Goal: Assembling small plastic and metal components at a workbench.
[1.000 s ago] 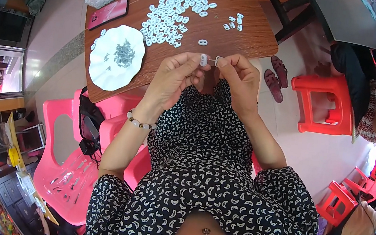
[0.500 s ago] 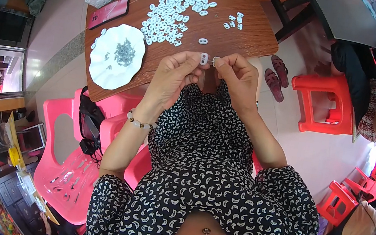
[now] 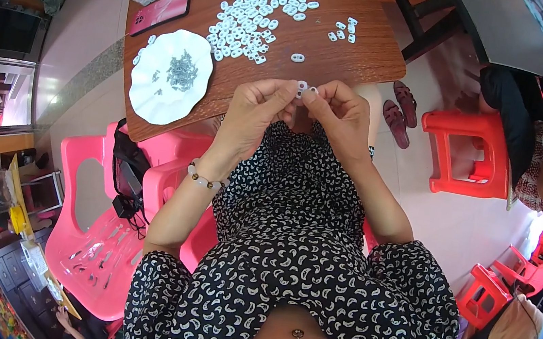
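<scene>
Your left hand (image 3: 258, 106) is pinching a white piece (image 3: 302, 86) by the tabletop's (image 3: 361, 65) near edge, your right hand (image 3: 344, 116) is gripping a smaller white part (image 3: 314, 91) beside it, and you're seemingly joining them, next needing steady alignment.

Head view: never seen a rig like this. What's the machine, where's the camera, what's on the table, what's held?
No machine: these are a person's bare hands. Every picture comes from the left of two fisheye cameras worn on the head, looking down, so edges bend. The left hand and right hand meet at the near table edge, pinching small white parts; how those join is too small to tell. On the wooden table lie a heap of white two-holed pieces, a small group to its right, a pink phone, and a wavy-rimmed white plate holding small grey bits.
</scene>
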Demonstrator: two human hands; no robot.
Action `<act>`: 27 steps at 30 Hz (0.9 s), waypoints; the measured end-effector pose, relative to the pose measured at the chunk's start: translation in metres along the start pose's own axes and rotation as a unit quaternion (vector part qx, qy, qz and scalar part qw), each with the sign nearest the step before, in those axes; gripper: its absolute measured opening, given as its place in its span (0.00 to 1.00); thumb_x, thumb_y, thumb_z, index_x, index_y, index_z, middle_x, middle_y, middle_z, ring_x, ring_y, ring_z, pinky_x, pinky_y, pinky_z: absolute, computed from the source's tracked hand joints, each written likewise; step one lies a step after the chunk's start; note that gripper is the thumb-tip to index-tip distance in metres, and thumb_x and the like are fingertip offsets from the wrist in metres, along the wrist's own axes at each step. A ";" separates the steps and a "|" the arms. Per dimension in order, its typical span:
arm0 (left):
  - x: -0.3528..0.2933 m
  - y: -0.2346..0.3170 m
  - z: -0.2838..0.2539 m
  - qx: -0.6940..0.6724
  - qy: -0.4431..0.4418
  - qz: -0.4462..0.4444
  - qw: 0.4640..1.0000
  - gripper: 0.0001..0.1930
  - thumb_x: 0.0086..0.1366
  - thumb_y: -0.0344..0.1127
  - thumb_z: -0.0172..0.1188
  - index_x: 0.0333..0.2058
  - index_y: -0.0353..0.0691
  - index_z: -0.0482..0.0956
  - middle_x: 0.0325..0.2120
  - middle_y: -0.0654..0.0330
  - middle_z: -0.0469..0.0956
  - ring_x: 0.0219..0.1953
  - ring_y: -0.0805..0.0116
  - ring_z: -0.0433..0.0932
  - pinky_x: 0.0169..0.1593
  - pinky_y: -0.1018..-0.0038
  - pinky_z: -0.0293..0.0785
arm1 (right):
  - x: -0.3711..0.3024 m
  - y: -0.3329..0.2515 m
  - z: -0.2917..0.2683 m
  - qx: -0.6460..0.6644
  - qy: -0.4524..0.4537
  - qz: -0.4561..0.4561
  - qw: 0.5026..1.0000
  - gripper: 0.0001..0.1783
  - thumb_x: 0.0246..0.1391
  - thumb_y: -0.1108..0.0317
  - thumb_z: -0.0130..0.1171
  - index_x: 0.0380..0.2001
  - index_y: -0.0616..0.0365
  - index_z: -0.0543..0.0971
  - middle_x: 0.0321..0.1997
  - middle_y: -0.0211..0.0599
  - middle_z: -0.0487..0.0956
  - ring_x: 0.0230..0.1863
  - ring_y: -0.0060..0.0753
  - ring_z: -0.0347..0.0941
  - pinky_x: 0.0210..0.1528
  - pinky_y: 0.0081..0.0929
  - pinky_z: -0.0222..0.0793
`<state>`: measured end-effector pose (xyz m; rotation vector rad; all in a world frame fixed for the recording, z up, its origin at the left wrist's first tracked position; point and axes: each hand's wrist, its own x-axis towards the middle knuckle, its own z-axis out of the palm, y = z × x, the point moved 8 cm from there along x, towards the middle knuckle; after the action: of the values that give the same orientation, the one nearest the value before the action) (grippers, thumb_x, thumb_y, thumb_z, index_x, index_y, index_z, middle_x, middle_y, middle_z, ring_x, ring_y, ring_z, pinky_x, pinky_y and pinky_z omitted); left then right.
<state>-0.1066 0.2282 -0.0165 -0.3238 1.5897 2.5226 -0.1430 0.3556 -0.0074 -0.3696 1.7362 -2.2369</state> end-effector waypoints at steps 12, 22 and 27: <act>-0.002 0.018 -0.006 0.158 -0.012 0.037 0.987 0.14 0.66 0.38 0.57 0.38 0.30 0.80 0.27 0.61 0.80 0.26 0.81 0.74 0.32 0.84 0.71 | -0.002 -0.006 0.010 -0.067 -0.088 0.014 0.994 0.10 0.61 0.67 0.55 0.30 0.63 0.74 0.22 0.23 0.72 0.22 0.10 0.63 0.23 0.11 0.57; -0.002 0.017 -0.003 0.137 0.000 0.019 0.990 0.14 0.67 0.37 0.56 0.39 0.30 0.79 0.28 0.58 0.81 0.25 0.79 0.75 0.31 0.83 0.73 | -0.001 0.000 0.006 -0.072 -0.043 0.026 0.996 0.10 0.61 0.67 0.54 0.29 0.63 0.75 0.20 0.24 0.73 0.21 0.11 0.64 0.22 0.12 0.59; -0.001 0.016 -0.004 0.149 -0.002 0.017 0.989 0.14 0.66 0.37 0.56 0.39 0.28 0.79 0.27 0.57 0.81 0.25 0.79 0.75 0.31 0.83 0.73 | 0.000 -0.001 0.004 -0.094 -0.050 0.016 0.994 0.10 0.61 0.67 0.54 0.28 0.63 0.76 0.19 0.24 0.73 0.20 0.12 0.65 0.21 0.13 0.61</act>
<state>-0.1084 0.2177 -0.0044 -0.2556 1.9484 2.2589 -0.1415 0.3529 -0.0052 -0.4816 1.8900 -2.0026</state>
